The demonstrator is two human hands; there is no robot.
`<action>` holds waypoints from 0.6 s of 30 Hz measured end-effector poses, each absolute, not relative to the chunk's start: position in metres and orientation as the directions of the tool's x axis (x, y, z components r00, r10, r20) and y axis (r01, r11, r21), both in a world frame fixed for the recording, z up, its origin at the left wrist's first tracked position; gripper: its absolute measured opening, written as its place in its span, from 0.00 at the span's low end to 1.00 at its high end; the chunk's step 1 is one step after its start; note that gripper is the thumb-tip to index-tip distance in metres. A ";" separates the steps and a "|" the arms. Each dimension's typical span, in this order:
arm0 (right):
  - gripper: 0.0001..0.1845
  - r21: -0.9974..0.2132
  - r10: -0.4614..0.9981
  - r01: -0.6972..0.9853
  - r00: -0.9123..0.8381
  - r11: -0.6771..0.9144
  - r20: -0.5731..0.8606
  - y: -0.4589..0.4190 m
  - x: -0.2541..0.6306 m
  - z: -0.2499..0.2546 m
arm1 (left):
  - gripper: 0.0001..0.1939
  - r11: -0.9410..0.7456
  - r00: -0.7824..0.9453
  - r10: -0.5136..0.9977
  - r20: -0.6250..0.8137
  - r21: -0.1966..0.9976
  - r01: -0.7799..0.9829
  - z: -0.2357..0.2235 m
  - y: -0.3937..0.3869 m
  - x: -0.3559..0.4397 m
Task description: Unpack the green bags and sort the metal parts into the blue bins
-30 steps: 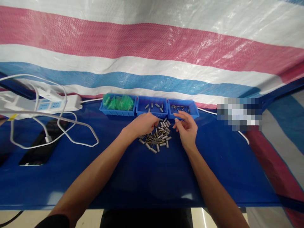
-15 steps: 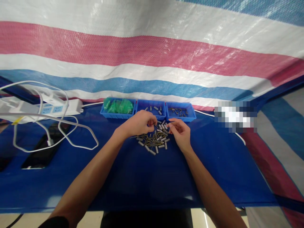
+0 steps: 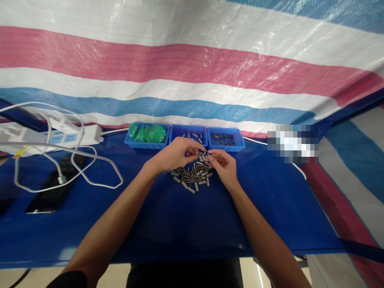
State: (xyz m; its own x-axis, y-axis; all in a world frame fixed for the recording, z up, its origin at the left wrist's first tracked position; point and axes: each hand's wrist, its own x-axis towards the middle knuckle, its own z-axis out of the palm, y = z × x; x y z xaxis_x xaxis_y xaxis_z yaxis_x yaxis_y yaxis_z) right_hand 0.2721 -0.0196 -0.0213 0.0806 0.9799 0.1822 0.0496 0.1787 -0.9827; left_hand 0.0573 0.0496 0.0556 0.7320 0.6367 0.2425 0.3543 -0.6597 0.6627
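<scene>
Blue worktop (image 3: 180, 224) carries a pile of small metal pins and sleeves (image 3: 192, 176), just in front of three blue bins (image 3: 207, 141). Left hand (image 3: 174, 154) and right hand (image 3: 223, 166) meet over the pile's far edge, fingers curled and pinching; what they grip is too small to tell.

Bright, even overhead light; soft glare sheens the striped tarp (image 3: 192, 60) and the blue bench (image 3: 180, 224). Shadows are faint. Wide-angle bending curves the edges; one patch at right is pixelated.
</scene>
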 end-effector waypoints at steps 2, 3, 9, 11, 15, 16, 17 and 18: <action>0.14 -0.986 0.984 0.041 0.061 0.164 0.166 -0.020 0.272 -0.021 | 0.17 -0.652 0.715 0.646 0.267 0.680 0.335 0.052 0.051 0.057; 0.15 -0.986 0.986 0.043 0.050 0.159 0.161 -0.020 0.272 -0.021 | 0.18 -0.653 0.709 0.649 0.277 0.682 0.330 0.050 0.052 0.057; 0.18 -0.989 0.990 0.027 -0.004 0.144 0.144 -0.020 0.271 -0.024 | 0.18 -0.660 0.687 0.658 0.308 0.675 0.330 0.049 0.053 0.057; 0.17 -0.991 0.991 0.031 -0.013 0.134 0.133 -0.020 0.271 -0.024 | 0.17 -0.663 0.688 0.654 0.314 0.676 0.322 0.049 0.053 0.057; 0.14 -0.995 0.994 0.001 -0.030 0.104 0.104 -0.021 0.270 -0.021 | 0.17 -0.670 0.696 0.644 0.318 0.673 0.313 0.048 0.052 0.057; 0.14 -0.996 0.995 -0.011 -0.030 0.093 0.093 -0.020 0.269 -0.020 | 0.17 -0.675 0.700 0.640 0.317 0.666 0.316 0.048 0.051 0.058; 0.13 -0.996 0.996 -0.020 -0.026 0.083 0.083 -0.020 0.269 -0.019 | 0.17 -0.680 0.705 0.637 0.314 0.658 0.322 0.047 0.051 0.058; 0.13 -0.997 0.997 -0.025 -0.022 0.073 0.073 -0.020 0.269 -0.019 | 0.17 -0.683 0.710 0.634 0.308 0.653 0.327 0.046 0.051 0.059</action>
State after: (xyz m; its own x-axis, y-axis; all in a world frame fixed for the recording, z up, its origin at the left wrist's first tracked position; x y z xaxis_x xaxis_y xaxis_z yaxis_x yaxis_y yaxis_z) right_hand 0.2695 -0.0196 -0.0186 -0.0225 0.9971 0.0732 -0.0252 0.0726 -0.9970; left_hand 0.0588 0.0508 0.0462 0.7095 0.6339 0.3079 0.3270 -0.6832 0.6530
